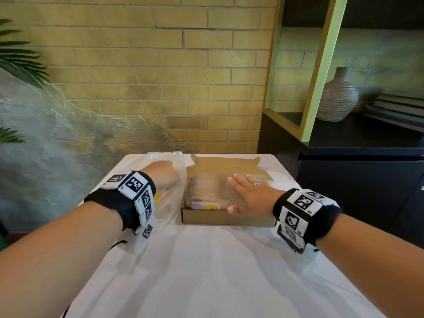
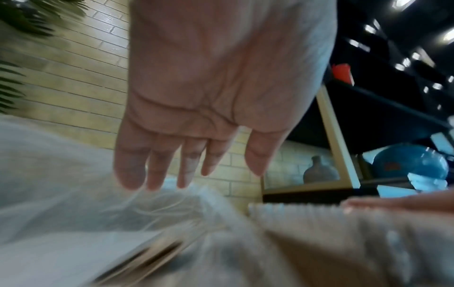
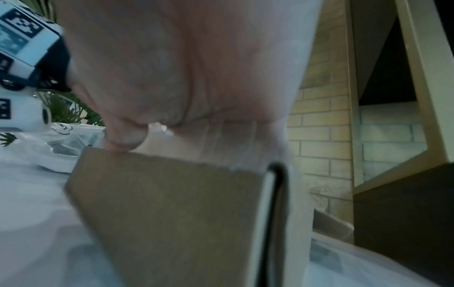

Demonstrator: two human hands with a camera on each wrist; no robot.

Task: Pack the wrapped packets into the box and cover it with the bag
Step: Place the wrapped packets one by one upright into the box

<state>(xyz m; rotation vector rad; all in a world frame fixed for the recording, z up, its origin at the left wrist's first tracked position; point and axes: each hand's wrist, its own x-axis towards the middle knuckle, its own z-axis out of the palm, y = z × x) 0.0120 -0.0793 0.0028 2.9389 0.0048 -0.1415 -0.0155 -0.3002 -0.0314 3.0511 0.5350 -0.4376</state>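
Note:
An open brown cardboard box (image 1: 227, 218) stands at the far middle of the white table, its lid flap folded back. Wrapped packets (image 1: 206, 191) lie inside it, one with a yellow label. My right hand (image 1: 243, 193) rests flat on them with fingers spread, and its thumb (image 3: 123, 139) is at the front rim of the box (image 3: 172, 213). A clear plastic bag (image 1: 169, 210) lies left of the box, and a packet (image 2: 98, 258) shows through it. My left hand (image 2: 186, 174) reaches into the bag's folds (image 2: 73, 184) with straight fingers, holding nothing.
The table (image 1: 206, 271) has bare white surface in front of the box. A dark cabinet (image 1: 358, 180) with a ribbed vase (image 1: 337, 97) stands close on the right. A brick wall is behind, and plant leaves (image 1: 18, 58) hang at the left.

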